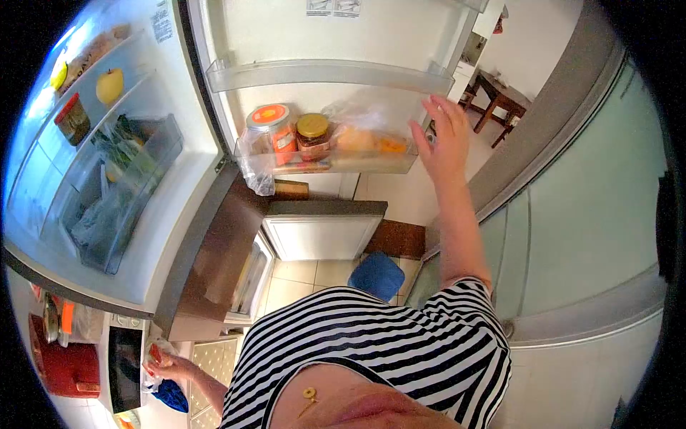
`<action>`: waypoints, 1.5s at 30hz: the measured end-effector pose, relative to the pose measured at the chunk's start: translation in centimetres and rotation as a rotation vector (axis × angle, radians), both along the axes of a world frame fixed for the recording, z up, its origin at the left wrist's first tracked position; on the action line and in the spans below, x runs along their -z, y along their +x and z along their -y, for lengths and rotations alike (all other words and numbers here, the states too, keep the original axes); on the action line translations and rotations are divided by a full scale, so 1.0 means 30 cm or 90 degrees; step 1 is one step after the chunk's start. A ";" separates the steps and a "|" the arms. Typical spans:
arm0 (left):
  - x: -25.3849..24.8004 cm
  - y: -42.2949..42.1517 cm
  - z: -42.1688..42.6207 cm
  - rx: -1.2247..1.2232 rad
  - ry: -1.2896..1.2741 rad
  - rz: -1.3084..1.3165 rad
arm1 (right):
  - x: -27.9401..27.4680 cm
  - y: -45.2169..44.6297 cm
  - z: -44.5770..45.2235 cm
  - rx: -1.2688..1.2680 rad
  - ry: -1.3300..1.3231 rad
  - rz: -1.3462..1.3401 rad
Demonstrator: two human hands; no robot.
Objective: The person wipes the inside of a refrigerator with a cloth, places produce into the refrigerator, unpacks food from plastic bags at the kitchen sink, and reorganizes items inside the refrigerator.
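Note:
At the outer edge of the open fridge door (314,36), my right hand (446,139) is raised with its fingers apart, close to the end of the lower door shelf (343,163). Whether it touches the door I cannot tell. That shelf holds a jar with an orange lid (271,125), a jar with a yellow lid (313,136) and a plastic bag with orange contents (361,139). Low on the left, my left hand (170,366) is closed on a red and white plastic package (156,352), beside a microwave (126,365).
Inside the fridge are a yellow apple (110,86), a red-lidded jar (71,118) and a drawer of vegetables (143,186). A lower door (321,236) stands open above a blue object (376,277) on the floor. A glass door (572,214) is at the right.

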State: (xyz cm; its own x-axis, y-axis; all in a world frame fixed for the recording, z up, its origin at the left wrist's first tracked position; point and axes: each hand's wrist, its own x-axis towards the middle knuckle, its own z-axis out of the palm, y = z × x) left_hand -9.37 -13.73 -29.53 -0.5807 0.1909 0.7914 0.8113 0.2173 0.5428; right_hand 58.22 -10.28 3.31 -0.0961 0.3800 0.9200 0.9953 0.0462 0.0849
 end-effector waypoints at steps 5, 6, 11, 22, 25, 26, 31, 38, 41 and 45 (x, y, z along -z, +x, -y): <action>-0.226 0.280 -0.141 0.264 -0.049 -0.009 | -0.113 0.069 -0.091 0.054 -0.024 0.081; -0.309 0.348 -0.144 0.267 0.006 -0.121 | -0.123 0.082 -0.119 0.061 -0.039 0.100; -0.415 0.468 -0.165 0.286 0.046 -0.180 | -0.145 0.098 -0.194 0.138 -0.099 0.113; -0.460 0.625 -0.251 0.484 0.045 -0.079 | -0.179 0.096 -0.176 0.074 -0.189 0.089; -0.512 0.692 -0.266 0.537 0.022 -0.044 | -0.174 0.113 -0.191 0.092 -0.200 0.103; -0.522 0.715 -0.281 0.544 0.013 -0.059 | -0.169 0.103 -0.187 0.082 -0.211 0.102; -0.643 0.901 -0.398 0.676 -0.019 -0.160 | -0.159 0.125 -0.200 0.115 -0.157 0.152; -0.581 1.261 -0.571 0.971 -0.095 -0.412 | -0.168 0.123 -0.211 0.077 -0.176 0.143; -0.594 1.403 -0.614 0.909 -0.045 -0.463 | -0.167 0.122 -0.216 0.097 -0.163 0.166; -0.596 1.461 -0.656 0.809 -0.068 -0.485 | -0.195 0.139 -0.227 0.139 -0.236 0.164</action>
State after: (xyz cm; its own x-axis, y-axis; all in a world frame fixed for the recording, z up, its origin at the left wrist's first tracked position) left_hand 34.46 5.95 -11.64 0.5530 0.3156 0.7711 0.5583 -0.8274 -0.0617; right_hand 62.40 -3.48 9.15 -0.1842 0.7129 0.6766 0.9340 -0.0874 0.3463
